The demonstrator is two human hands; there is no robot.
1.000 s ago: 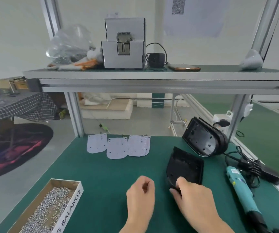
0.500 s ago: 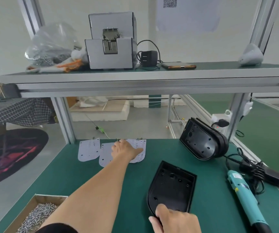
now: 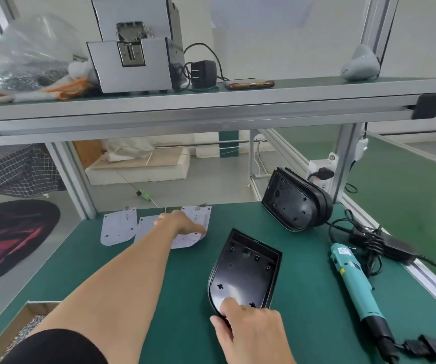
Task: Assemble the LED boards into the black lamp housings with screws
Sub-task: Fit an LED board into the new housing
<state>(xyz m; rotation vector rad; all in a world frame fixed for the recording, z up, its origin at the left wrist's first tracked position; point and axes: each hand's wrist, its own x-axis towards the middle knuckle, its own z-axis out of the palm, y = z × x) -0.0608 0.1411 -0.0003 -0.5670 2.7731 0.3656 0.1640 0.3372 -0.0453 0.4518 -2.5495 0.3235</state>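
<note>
LED boards (image 3: 118, 228) lie beyond the black lamp housing (image 3: 245, 271). Your left hand (image 3: 182, 223) rests straight fingers on the one nearest it; slide that clear before pinching. Your right hand (image 3: 253, 332) pinches the housing's near rim: hold it flat.

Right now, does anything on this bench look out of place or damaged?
Nothing looks damaged or spilled. Only the spare housings at the back right stand tilted on edge, unlike the flat housing near the front, and the cable beside the screwdriver is tangled.
</note>
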